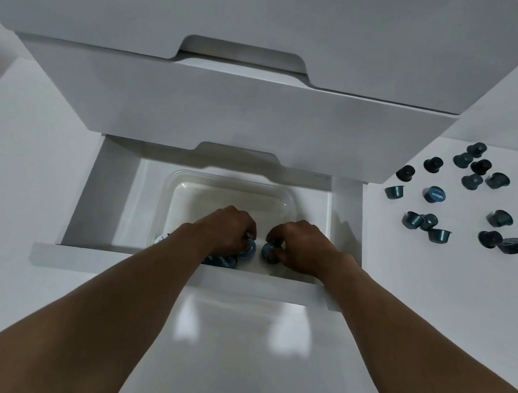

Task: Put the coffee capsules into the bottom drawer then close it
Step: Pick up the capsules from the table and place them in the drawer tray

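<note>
Left hand [228, 230]: inside the tub, knuckles up, fingers curled down in a narrow grip closed on the left capsule.
Left capsule [249, 250]: small round cup with a dark blue foil face, held low over the tub floor and half hidden by fingertips.
Right hand [302, 246]: also inside the tub, mirrored to the left, with thumb and fingers pinched tight round the right capsule.
Right capsule [268, 252]: same round dark blue shape, just beside the left capsule, perhaps touching it; contact not clear from this angle.
Stowed capsules [227, 261]: lying on the tub floor by the near wall, partly under the left forearm; blue foil lids with pale lettering.
Clear tub [228, 184]: transparent plastic, rectangular with rounded corners, smooth and glossy, seated in the bottom drawer.
Bottom drawer [107, 191]: standing open; matt white panels, straight box walls, near edge crossed by both forearms.
Upper drawers [230, 112]: closed, with flat white fronts and handle notches with rounded corners.
Loose capsules [432, 194]: scattered to the right, well apart from the drawer; small tapered cups, dark teal to black, some tipped on their sides, one lid-up.
White surface [440, 295]: smooth, faintly glossy, with pale reflections before the drawer.
</note>
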`<state>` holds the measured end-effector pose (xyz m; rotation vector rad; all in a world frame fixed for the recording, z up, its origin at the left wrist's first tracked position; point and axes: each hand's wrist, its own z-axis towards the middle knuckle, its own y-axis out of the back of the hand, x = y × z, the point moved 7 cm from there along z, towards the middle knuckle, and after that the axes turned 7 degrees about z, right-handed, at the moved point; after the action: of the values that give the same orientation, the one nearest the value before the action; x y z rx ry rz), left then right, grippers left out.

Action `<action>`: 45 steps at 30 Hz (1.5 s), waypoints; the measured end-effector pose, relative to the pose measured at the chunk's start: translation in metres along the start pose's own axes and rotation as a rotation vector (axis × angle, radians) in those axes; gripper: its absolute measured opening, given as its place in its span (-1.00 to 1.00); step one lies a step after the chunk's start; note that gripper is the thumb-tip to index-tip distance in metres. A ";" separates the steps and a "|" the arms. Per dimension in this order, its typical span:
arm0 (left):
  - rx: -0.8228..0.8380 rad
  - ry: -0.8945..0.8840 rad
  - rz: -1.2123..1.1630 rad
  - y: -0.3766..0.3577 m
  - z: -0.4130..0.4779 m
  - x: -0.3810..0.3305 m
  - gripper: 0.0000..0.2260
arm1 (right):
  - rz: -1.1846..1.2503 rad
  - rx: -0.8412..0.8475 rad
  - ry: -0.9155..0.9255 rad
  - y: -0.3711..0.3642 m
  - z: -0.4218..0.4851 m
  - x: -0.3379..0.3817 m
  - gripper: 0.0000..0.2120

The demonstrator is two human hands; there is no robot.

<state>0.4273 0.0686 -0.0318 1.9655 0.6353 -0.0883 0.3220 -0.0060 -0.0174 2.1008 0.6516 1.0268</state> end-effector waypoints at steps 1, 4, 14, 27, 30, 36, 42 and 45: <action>0.012 -0.005 0.002 -0.001 0.000 -0.002 -0.79 | 0.000 0.009 0.000 -0.001 -0.001 -0.001 -0.70; 0.060 -0.016 0.006 -0.004 0.001 -0.006 -0.82 | 0.005 0.034 0.009 -0.001 -0.002 0.000 -0.72; 0.136 -0.015 0.021 -0.012 -0.002 -0.010 -0.81 | 0.005 0.110 -0.007 -0.012 0.000 0.000 -0.77; -0.089 0.134 0.066 0.022 -0.036 -0.005 -0.67 | 0.050 -0.140 -0.007 0.020 -0.013 0.002 -0.72; -0.208 0.212 0.099 0.040 -0.052 -0.011 -0.67 | 0.031 -0.242 -0.005 0.038 -0.022 0.003 -0.72; -0.536 0.231 0.153 0.072 -0.098 -0.054 -0.65 | -0.003 -0.444 0.068 0.071 -0.070 0.013 -0.69; -0.790 0.080 0.200 0.095 -0.140 -0.115 -0.67 | -0.037 -0.620 0.065 0.099 -0.145 0.016 -0.62; -0.870 -0.010 0.218 0.096 -0.161 -0.146 -0.67 | -0.029 -0.727 0.021 0.105 -0.189 0.010 -0.61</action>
<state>0.3131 0.1164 0.1713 1.1726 0.3525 0.2733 0.1872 0.0041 0.1514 1.4404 0.2510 1.0657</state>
